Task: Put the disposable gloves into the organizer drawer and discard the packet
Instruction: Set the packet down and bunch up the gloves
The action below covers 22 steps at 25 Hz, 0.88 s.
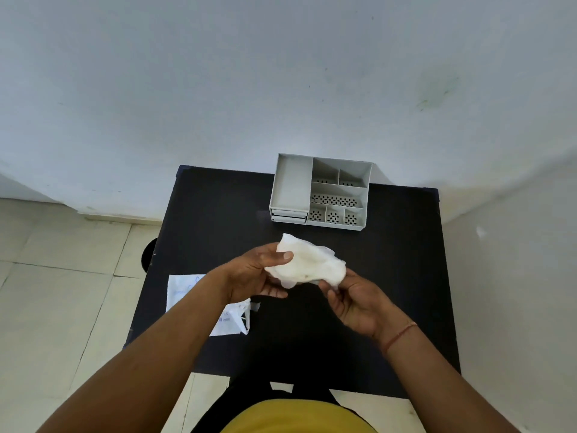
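— Compartments first: what is the grey organizer (321, 195) holding?

— Nothing I can make out. It is sitting at the far edge of the black table (390, 276), close to the wall, showing one long open tray on its left side and several smaller perforated cells on its right. Two drawer fronts are showing under the tray, both looking closed.

— And the disposable gloves (307, 264)?

— They are being held as one crumpled white bundle above the middle of the table, in front of the organizer and clear of it. The bundle's long axis is running from upper left to lower right.

— Who is gripping it?

— Both. The left hand (256, 276) is pinching its left end, thumb on top, and the right hand (359, 303) is curling its fingers around the lower right end.

— The packet (231, 317)?

— Lying flat near the table's left edge, partly hidden under the left forearm.

— Surroundings?

— A pale wall (249, 73) is standing behind the table and light floor tiles (62, 292) are showing to the left.
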### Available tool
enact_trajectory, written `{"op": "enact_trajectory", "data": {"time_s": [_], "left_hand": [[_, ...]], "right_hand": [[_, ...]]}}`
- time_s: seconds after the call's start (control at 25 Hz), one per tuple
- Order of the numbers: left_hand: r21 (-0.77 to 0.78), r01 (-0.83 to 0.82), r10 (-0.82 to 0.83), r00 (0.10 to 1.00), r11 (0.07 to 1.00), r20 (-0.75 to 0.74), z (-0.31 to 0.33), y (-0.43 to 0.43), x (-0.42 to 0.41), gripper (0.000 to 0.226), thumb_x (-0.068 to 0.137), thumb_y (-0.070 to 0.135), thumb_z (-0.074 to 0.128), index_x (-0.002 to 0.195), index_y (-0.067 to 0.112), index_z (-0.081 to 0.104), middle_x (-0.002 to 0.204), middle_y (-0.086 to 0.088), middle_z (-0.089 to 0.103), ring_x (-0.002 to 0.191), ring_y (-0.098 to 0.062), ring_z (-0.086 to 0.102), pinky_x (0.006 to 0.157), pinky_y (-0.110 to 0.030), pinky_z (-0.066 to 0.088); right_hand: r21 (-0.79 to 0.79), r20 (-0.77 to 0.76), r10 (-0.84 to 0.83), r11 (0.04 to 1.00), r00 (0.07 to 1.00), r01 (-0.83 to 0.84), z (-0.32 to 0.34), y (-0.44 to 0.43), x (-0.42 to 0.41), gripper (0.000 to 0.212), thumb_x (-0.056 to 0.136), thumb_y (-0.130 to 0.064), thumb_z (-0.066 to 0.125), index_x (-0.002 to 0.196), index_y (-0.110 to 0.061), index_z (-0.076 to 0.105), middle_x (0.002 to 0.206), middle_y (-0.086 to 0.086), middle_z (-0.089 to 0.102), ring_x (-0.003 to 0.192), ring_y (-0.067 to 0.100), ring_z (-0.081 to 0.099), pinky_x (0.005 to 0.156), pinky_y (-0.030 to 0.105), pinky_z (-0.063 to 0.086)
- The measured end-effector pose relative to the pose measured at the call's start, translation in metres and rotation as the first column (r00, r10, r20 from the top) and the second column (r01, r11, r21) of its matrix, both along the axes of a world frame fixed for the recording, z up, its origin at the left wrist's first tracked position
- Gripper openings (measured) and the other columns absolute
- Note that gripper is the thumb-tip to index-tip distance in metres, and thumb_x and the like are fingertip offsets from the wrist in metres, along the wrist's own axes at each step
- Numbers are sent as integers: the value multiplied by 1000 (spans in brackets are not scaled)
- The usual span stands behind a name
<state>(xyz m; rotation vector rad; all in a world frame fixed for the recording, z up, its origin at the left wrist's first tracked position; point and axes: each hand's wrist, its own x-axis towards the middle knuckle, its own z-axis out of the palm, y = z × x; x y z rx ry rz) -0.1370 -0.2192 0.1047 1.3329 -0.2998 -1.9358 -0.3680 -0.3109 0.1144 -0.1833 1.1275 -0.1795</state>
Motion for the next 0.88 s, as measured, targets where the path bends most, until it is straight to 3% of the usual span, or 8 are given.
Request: {"op": "enact_trajectory", "data": {"time_s": [0.08, 0.2, 0.36, 0.48, 0.6, 0.72, 0.8, 0.88], "left_hand": [[2, -14, 14, 1000, 1000, 18, -8, -6, 9, 57, 86, 14, 84, 140, 20, 67, 140, -16, 68, 122, -37, 70, 90, -50, 65], [25, -75, 72, 992, 997, 108, -21, -11, 22, 49, 87, 0, 82, 132, 17, 72, 131, -16, 74, 109, -35, 76, 79, -48, 66], [32, -105, 101, 988, 994, 114, -36, -13, 45, 41, 88, 0, 77, 126, 15, 76, 126, -19, 78, 105, -39, 76, 96, -61, 58], [35, -118, 114, 987, 992, 110, -37, -18, 59, 41, 91, -5, 72, 126, 15, 75, 127, -19, 77, 108, -38, 75, 101, -61, 56], [13, -73, 71, 989, 997, 131, -28, -22, 70, 37, 92, -5, 72, 121, 17, 76, 116, -12, 81, 98, -31, 77, 80, -46, 64], [11, 1, -3, 992, 1000, 124, -21, -26, 75, 37, 91, 1, 76, 125, 18, 76, 118, -12, 79, 100, -30, 77, 75, -43, 64], [18, 13, -14, 1000, 1000, 12, -15, -26, 78, 46, 91, 11, 80, 135, 17, 70, 127, -14, 75, 107, -29, 76, 73, -37, 67], [19, -10, 13, 984, 1000, -177, -11, -25, 86, 60, 88, 15, 80, 146, 15, 64, 140, -19, 69, 118, -33, 73, 81, -37, 68]], "right_hand": [[-1, 5, -9, 1000, 1000, 9, -1, 3, 9, 31, 107, -4, 47, 125, -15, 69, 91, 21, 80, 59, 18, 77, 47, 23, 61], [-73, 81, 62, 996, 995, -56, 1, 6, 22, 36, 106, -13, 44, 135, -15, 65, 106, 20, 78, 75, 24, 78, 53, 28, 63], [-126, 333, 96, 990, 938, -56, 2, 8, 28, 53, 99, -17, 40, 150, -14, 54, 148, 27, 58, 124, 45, 63, 88, 43, 62], [-187, 440, 73, 982, 895, 12, 4, 14, 37, 58, 97, 2, 46, 152, -15, 50, 152, 27, 54, 134, 49, 55, 107, 46, 52], [-330, 165, 109, 943, 980, -50, 6, 19, 58, 44, 98, -7, 64, 141, -18, 61, 135, 20, 70, 113, 38, 72, 90, 43, 63], [-430, -129, 112, 889, 985, -157, 5, 21, 75, 29, 95, -25, 74, 123, -20, 73, 121, 14, 78, 103, 31, 77, 73, 41, 65], [-451, -144, 22, 889, 989, -86, 0, 21, 80, 26, 94, -23, 75, 119, -15, 75, 120, 15, 78, 105, 33, 77, 69, 39, 65], [-438, -104, -42, 899, 994, -8, -4, 21, 81, 29, 95, -21, 74, 122, -12, 74, 122, 16, 78, 107, 34, 76, 70, 38, 65]]}}
